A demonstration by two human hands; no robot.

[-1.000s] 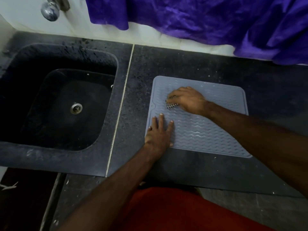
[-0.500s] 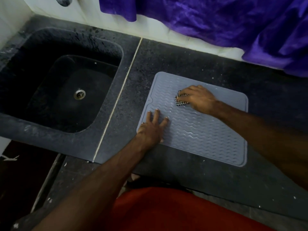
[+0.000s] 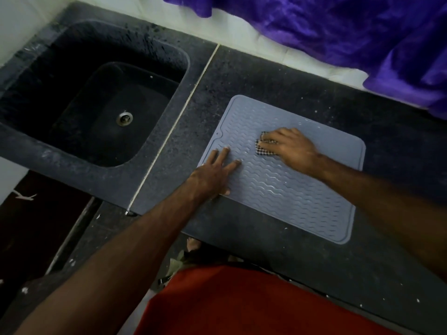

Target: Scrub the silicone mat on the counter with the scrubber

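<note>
Right hand [image 3: 291, 147] with scrubber [image 3: 264, 148] shifted right, from mat's [image 3: 290, 194] far-left area toward centre; scrubber more exposed.

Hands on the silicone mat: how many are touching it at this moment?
2. The left hand rests on the silicone mat at its near-left corner; the right hand presses the scrubber on its upper middle.

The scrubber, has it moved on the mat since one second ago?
Yes. The scrubber moved toward the mat's middle, away from the edge nearest the sink.
</note>
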